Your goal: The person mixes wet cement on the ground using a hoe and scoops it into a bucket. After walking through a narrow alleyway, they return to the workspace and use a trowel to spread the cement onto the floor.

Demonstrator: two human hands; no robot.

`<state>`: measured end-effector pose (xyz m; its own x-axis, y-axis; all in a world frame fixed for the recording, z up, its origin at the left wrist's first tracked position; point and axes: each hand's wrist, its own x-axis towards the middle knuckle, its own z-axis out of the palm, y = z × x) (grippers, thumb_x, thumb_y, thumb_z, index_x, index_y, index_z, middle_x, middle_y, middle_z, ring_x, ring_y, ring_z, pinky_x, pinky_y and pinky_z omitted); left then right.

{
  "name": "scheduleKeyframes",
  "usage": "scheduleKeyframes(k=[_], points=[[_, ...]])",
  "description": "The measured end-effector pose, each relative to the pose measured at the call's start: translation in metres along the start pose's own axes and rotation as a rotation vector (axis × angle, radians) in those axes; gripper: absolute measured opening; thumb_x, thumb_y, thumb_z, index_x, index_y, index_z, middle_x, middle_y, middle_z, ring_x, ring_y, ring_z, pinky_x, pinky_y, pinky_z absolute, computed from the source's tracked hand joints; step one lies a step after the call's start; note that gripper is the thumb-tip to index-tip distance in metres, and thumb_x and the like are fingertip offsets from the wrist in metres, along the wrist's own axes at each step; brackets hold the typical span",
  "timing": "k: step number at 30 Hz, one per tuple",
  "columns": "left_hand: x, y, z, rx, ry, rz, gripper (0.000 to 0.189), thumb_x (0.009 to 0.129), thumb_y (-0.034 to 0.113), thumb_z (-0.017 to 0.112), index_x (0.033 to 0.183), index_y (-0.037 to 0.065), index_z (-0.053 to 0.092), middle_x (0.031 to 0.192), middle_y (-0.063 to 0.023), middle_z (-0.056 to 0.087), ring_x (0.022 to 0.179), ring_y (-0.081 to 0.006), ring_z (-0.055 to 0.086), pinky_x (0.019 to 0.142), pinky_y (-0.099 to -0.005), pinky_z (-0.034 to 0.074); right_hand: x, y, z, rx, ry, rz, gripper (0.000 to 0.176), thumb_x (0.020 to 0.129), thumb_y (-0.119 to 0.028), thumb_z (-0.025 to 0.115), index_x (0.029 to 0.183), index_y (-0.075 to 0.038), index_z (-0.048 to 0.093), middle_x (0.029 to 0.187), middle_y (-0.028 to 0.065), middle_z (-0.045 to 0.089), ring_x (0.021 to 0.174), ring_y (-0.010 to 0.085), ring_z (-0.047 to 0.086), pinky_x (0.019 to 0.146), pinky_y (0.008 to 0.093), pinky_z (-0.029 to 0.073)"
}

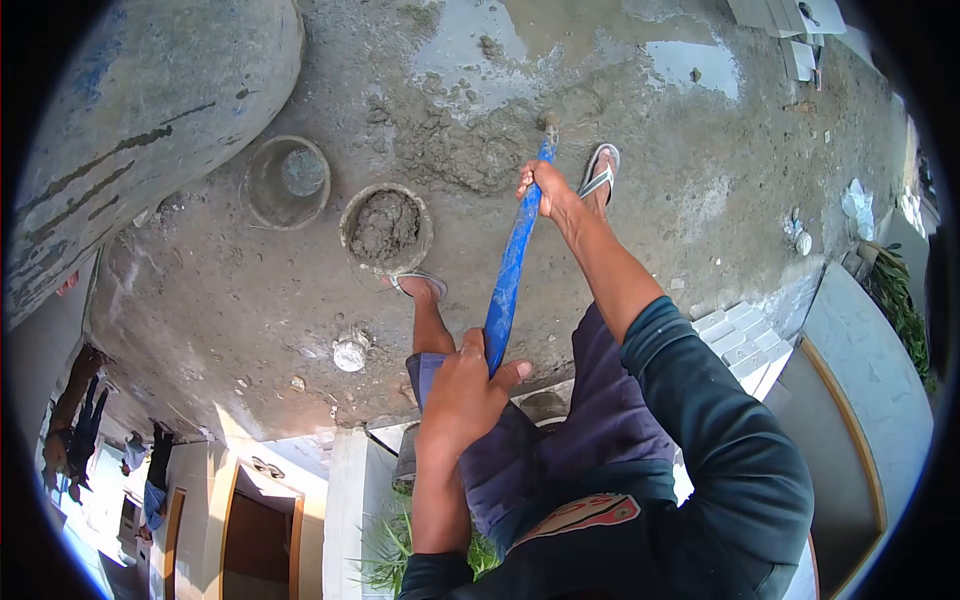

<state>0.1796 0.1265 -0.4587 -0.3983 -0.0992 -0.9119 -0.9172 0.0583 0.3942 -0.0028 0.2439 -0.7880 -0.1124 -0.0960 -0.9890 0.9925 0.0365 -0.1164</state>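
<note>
A long tool with a blue handle [512,262] slants away from my body. Mud covers its far end, beside wet grey mortar [465,150] on the ground, so I cannot make out the head. My right hand [543,187] is wrapped round the handle toward that far end. Around the near end is my left hand [468,395], its thumb sticking out to the side. To the left of the handle, a bucket [429,232] full of mortar stands by my left foot. Another bucket [249,180], with a little grey matter at its bottom, is farther left.
A large rounded grey container [200,90] fills the upper left. Puddles [695,68] lie beyond the mortar. A white lump [350,352] sits on the ground nearer me. Stacked white tiles [740,340] are at the right. Several people [75,430] appear at the far left.
</note>
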Motion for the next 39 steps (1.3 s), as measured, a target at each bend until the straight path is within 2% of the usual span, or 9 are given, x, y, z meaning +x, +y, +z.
scheduleKeyframes(k=[6, 11, 17, 21, 24, 26, 28, 33, 39], points=[[-0.045, 0.018, 0.003, -0.007, 0.064, 0.057, 0.05, 0.087, 0.035, 0.069, 0.111, -0.004, 0.049, 0.076, -0.0258, 0.059, 0.073, -0.0474, 0.061, 0.064, -0.0487, 0.045, -0.032, -0.017, 0.006, -0.021, -0.152, 0.088, 0.017, 0.088, -0.008, 0.047, 0.071, -0.01, 0.044, 0.055, 0.0002, 0.041, 0.046, 0.0137, 0.04, 0.046, 0.0312, 0.043], [-0.139, -0.044, 0.014, -0.098, 0.117, 0.108, 0.065, 0.084, 0.041, 0.071, 0.125, -0.003, 0.045, 0.079, -0.0268, 0.061, 0.074, -0.0483, 0.062, 0.064, -0.0515, 0.046, -0.118, 0.028, 0.022, -0.026, -0.149, 0.05, 0.013, 0.087, -0.009, 0.05, 0.076, -0.011, 0.044, 0.059, -0.0019, 0.042, 0.047, 0.0114, 0.04, 0.047, 0.0301, 0.042], [-0.244, -0.145, 0.027, -0.339, 0.054, -0.195, 0.076, 0.069, 0.036, 0.086, 0.127, 0.005, 0.047, 0.077, -0.0172, 0.063, 0.066, -0.0337, 0.065, 0.061, -0.0409, 0.049, -0.239, 0.126, 0.075, -0.116, -0.124, -0.041, 0.011, 0.085, -0.007, 0.055, 0.085, -0.009, 0.044, 0.062, -0.0002, 0.043, 0.05, 0.0107, 0.044, 0.046, 0.0304, 0.043], [-0.257, -0.251, 0.065, -0.298, 0.043, -0.368, 0.047, 0.072, 0.034, 0.083, 0.105, 0.011, 0.06, 0.07, -0.0138, 0.063, 0.066, -0.0372, 0.064, 0.061, -0.0435, 0.048, -0.26, 0.209, 0.096, -0.282, -0.096, -0.091, 0.017, 0.085, -0.005, 0.057, 0.093, -0.008, 0.042, 0.068, 0.004, 0.048, 0.052, 0.0131, 0.049, 0.049, 0.0328, 0.048], [-0.196, -0.397, 0.142, -0.042, 0.385, -0.506, 0.025, 0.071, 0.021, 0.077, 0.087, 0.012, 0.061, 0.072, -0.0123, 0.064, 0.069, -0.0376, 0.064, 0.06, -0.0456, 0.049, -0.201, 0.299, 0.095, -0.391, -0.201, -0.052, 0.018, 0.085, -0.004, 0.06, 0.092, -0.005, 0.043, 0.071, 0.0077, 0.054, 0.056, 0.0171, 0.056, 0.052, 0.0339, 0.051], [-0.17, -0.447, 0.17, 0.041, 0.466, -0.551, 0.02, 0.07, 0.016, 0.074, 0.084, 0.012, 0.06, 0.075, -0.0119, 0.066, 0.071, -0.0379, 0.064, 0.06, -0.0466, 0.049, -0.177, 0.329, 0.091, -0.455, -0.238, 0.025, 0.019, 0.085, -0.003, 0.061, 0.092, -0.004, 0.044, 0.072, 0.0089, 0.056, 0.058, 0.0183, 0.058, 0.052, 0.034, 0.051], [-0.15, -0.457, 0.164, 0.088, 0.566, -0.477, 0.017, 0.067, 0.009, 0.068, 0.08, 0.012, 0.058, 0.082, -0.0108, 0.067, 0.072, -0.0388, 0.064, 0.06, -0.0491, 0.05, -0.169, 0.34, 0.102, -0.502, -0.23, -0.007, 0.018, 0.084, -0.003, 0.061, 0.092, -0.003, 0.045, 0.073, 0.0092, 0.057, 0.061, 0.02, 0.06, 0.055, 0.0349, 0.052], [-0.165, -0.463, 0.174, 0.189, 0.565, -0.477, 0.02, 0.067, 0.014, 0.073, 0.081, 0.014, 0.058, 0.078, -0.0095, 0.063, 0.072, -0.0384, 0.063, 0.059, -0.0484, 0.05, -0.184, 0.318, 0.078, -0.381, -0.315, 0.053, 0.016, 0.085, -0.001, 0.059, 0.088, -0.008, 0.045, 0.072, 0.0078, 0.053, 0.065, 0.0219, 0.059, 0.065, 0.0398, 0.053], [-0.189, -0.322, 0.115, 0.021, 0.256, -0.103, 0.041, 0.07, 0.036, 0.083, 0.085, 0.007, 0.057, 0.072, -0.0148, 0.064, 0.066, -0.0385, 0.063, 0.058, -0.0457, 0.049, -0.196, 0.195, 0.047, 0.009, -0.321, 0.207, 0.017, 0.086, -0.001, 0.056, 0.093, -0.009, 0.044, 0.069, 0.0065, 0.051, 0.061, 0.0213, 0.056, 0.06, 0.041, 0.052]])
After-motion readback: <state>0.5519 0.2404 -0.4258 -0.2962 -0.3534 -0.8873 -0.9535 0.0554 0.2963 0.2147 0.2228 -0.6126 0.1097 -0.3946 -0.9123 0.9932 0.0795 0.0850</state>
